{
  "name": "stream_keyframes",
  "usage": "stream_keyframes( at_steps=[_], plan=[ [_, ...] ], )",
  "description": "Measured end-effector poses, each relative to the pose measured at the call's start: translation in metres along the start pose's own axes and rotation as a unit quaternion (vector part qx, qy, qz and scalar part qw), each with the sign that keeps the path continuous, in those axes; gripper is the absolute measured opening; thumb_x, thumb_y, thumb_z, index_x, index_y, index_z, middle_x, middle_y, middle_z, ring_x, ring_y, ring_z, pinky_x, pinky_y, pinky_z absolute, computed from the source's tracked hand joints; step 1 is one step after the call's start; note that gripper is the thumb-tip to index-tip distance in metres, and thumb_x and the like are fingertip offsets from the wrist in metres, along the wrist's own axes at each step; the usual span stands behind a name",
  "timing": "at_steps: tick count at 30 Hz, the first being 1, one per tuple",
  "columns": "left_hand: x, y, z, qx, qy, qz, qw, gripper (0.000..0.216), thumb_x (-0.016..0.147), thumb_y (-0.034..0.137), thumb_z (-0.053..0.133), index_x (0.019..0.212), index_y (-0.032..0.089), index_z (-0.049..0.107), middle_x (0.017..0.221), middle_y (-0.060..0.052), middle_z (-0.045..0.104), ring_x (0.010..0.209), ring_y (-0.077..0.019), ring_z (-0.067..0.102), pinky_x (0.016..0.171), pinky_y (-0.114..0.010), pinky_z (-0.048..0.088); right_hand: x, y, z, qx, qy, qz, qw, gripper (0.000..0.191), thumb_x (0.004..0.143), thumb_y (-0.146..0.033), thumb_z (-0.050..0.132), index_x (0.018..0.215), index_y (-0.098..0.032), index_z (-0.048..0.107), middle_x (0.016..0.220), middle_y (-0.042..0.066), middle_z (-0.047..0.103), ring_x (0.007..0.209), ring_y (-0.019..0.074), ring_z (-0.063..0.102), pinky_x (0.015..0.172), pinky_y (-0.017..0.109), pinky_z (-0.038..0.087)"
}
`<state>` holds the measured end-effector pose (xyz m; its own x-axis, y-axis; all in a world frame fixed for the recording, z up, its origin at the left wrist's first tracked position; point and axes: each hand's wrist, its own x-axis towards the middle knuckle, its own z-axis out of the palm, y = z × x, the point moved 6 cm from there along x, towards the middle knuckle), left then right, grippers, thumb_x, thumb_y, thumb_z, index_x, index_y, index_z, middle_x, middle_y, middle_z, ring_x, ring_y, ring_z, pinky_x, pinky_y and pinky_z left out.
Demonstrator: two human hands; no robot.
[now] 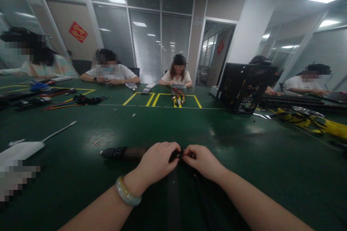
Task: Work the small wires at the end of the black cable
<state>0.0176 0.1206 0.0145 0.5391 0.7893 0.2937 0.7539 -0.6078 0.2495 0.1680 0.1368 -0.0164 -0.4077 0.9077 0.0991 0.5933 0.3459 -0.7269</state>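
Note:
My left hand [158,158], with a pale jade bangle on its wrist, is closed around the rear end of an electric screwdriver [132,153]. The tool lies sideways on the green table, its dark metal-tipped nose pointing left. Close against it, my right hand [202,160] pinches a small dark piece at the tool's rear, which looks like the end of a black cable [199,191]. That cable runs from below my right hand toward the front edge of the view. Fingers hide most of the joint, so whether the two parts are connected cannot be told.
A white device with a cable [23,151] lies at left. Bundled wires [84,99] are beyond it. A black computer case [241,86] stands at back right, near a yellow strap-like item [306,121]. Several people sit around the table; one [177,75] handles a wired box.

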Motion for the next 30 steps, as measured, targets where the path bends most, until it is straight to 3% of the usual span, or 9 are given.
stream_keyframes(
  at_steps=[30],
  plan=[
    [0.0024, -0.0013, 0.0033, -0.002, -0.01, 0.009, 1.0, 0.008, 0.088, 0.026, 0.055, 0.094, 0.023, 0.061, 0.093, 0.0, 0.064, 0.088, -0.0187, 0.059, 0.079, -0.033, 0.043, -0.0006, -0.0047, -0.0011, 0.006, -0.01, -0.003, 1.0, 0.01, 0.085, -0.027, 0.063, 0.087, -0.02, 0.07, 0.079, -0.001, 0.067, 0.07, 0.0131, 0.058, 0.061, 0.022, 0.039]
  ],
)
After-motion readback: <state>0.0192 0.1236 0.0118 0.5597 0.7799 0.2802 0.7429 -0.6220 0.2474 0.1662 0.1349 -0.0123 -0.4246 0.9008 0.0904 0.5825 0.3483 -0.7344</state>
